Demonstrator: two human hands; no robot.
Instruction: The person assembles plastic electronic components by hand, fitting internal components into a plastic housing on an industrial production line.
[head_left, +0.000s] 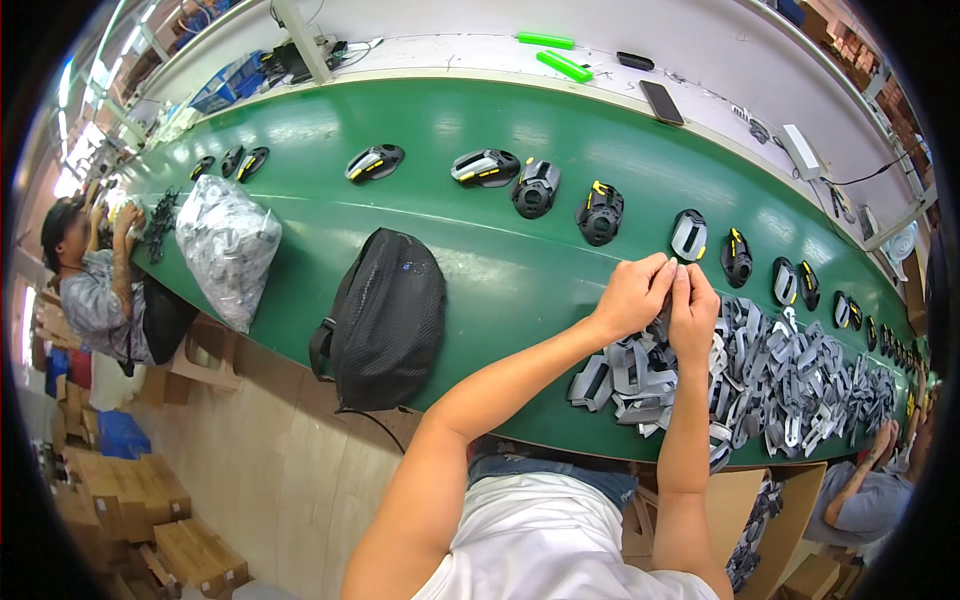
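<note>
Head view: left hand (632, 294) and right hand (693, 312), both pinched, contents hidden; one heap of grey plastic parts (790, 385); two bright-green oblong bars (564, 66).

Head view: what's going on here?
The person's left hand and right hand meet with fingertips close together beside a heap of loose grey parts; anything between them is mostly hidden. Black units with grey or yellow pieces line the green bench, one just beyond the hands.
</note>
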